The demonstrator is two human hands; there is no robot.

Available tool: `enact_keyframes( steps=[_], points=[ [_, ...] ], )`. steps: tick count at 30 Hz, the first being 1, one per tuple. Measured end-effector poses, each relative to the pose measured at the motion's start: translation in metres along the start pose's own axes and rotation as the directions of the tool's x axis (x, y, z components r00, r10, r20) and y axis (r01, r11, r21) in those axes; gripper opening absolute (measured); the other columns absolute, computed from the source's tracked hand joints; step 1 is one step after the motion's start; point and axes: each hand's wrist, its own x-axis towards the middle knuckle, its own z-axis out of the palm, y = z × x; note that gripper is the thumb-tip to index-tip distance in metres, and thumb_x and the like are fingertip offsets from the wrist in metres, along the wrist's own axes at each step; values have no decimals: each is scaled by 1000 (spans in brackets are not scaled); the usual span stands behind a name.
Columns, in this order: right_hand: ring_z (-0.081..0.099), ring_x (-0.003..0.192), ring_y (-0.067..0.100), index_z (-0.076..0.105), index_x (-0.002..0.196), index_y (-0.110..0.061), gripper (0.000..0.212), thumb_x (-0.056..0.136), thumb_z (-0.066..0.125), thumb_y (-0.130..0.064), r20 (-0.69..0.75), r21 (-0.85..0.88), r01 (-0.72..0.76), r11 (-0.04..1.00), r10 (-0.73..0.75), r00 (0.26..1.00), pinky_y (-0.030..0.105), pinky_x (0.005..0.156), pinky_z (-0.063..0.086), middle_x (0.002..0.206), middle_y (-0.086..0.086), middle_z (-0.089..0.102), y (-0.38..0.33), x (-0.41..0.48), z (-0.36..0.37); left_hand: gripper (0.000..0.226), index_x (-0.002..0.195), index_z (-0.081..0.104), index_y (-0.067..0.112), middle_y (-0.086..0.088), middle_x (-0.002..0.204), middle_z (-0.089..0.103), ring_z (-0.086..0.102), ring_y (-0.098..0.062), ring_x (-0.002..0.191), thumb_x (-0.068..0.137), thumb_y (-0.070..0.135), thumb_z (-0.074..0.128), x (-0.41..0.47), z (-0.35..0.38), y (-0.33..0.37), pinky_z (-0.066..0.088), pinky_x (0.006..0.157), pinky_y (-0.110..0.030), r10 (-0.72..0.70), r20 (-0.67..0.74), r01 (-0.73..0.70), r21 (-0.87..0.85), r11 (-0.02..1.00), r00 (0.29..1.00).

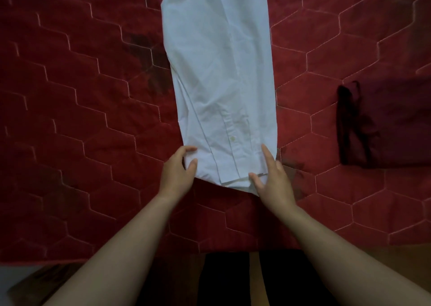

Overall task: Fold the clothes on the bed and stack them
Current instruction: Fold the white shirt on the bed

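A white button shirt (219,72) lies on the red quilted bed cover (81,95), folded lengthwise into a long narrow strip that runs from the top of the view down to its near end. My left hand (178,171) pinches the strip's near left corner between thumb and fingers. My right hand (271,177) rests on the near right corner, fingers spread over the cloth and thumb at the hem. A dark folded garment (377,128) with thin black straps lies on the bed at the right.
The bed's near edge (140,254) runs across the bottom of the view. Below it are my dark-clothed legs (224,280) and a brownish flat object (39,282) on the floor at the lower left.
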Motion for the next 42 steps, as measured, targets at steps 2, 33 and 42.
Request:
enact_keyframes(
  steps=[2, 33, 42],
  points=[
    [55, 109, 22, 26, 144, -32, 71, 84, 63, -22, -30, 50, 36, 998, -35, 999, 24, 84, 40, 130, 2, 54, -10, 5, -10, 26, 104, 64, 24, 11, 102, 64, 57, -2, 89, 82, 10, 61, 4, -3, 10, 42, 79, -16, -12, -28, 10, -56, 998, 1000],
    [44, 126, 24, 16, 147, -35, 80, 84, 63, -17, -207, 61, 157, 986, -142, 968, 15, 89, 29, 145, 1, 41, -98, 199, -66, 67, 142, 24, 33, -3, 133, 52, 58, -24, 105, 87, 20, 59, 162, -9, 85, 37, 77, -20, -87, -196, 55, -163, 985, 977],
    [49, 119, 29, 3, 147, -36, 94, 80, 68, -27, -74, -107, 80, 991, -89, 993, 30, 84, 39, 143, 6, 41, -41, 119, -81, 67, 135, 39, 22, -13, 132, 33, 37, -32, 118, 76, 30, 70, 61, 30, 61, 34, 97, -38, -248, -220, 275, 103, 956, 943]
  ],
)
